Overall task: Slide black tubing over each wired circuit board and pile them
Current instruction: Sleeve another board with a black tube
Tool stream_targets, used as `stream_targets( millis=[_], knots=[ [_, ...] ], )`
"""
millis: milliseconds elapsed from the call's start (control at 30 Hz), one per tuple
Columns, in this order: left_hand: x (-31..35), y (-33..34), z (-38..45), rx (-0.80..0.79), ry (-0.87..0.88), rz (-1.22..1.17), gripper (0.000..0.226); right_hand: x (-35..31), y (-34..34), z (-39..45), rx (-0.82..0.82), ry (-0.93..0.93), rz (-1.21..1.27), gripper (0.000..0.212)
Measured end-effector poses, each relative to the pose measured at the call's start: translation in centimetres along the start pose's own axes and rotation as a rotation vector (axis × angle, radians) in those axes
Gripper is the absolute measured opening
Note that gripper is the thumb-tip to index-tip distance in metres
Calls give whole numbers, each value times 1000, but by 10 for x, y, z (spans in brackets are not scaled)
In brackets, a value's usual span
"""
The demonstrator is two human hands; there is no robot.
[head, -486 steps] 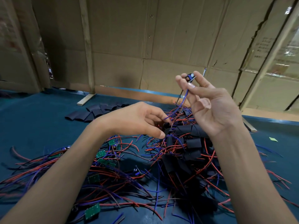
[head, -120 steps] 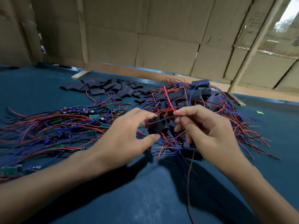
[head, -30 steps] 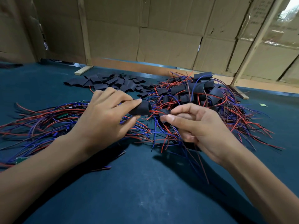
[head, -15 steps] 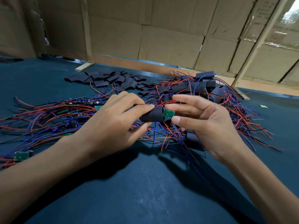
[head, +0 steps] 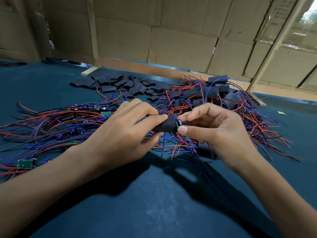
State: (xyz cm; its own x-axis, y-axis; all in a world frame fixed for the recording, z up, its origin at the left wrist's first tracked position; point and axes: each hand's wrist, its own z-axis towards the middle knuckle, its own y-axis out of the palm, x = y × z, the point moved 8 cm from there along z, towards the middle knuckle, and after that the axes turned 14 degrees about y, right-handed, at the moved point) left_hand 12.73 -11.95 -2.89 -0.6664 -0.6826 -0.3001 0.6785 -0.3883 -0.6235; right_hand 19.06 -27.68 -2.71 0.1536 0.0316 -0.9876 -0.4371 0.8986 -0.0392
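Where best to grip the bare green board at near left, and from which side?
Judging by its pose, pinch the bare green board across its two long edges from above. It lies flat; its wires trail off to the left, so the right end looks freer, though a dark part sits there.

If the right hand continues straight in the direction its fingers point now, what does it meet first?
The right hand points left, so it would first meet the black tube and then, probably, the left hand that pinches it.
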Motion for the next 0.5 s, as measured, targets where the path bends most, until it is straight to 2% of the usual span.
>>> stream_targets(
  millis=[167,333,433,500],
  knots=[
    [-5,4,-3,1,-93,-32,31,5,-5,0,50,-12,47,31],
    [-3,2,-3,4,-83,-10,30,-1,10,-8,55,-151,-146,28],
    [-4,-2,-1,50,-65,-24,24,-2,8,-8,130,-161,-233,21],
    [-4,-6,0,82,-49,-18,18,2,9,-6,115,-121,-259,17]
  ],
)
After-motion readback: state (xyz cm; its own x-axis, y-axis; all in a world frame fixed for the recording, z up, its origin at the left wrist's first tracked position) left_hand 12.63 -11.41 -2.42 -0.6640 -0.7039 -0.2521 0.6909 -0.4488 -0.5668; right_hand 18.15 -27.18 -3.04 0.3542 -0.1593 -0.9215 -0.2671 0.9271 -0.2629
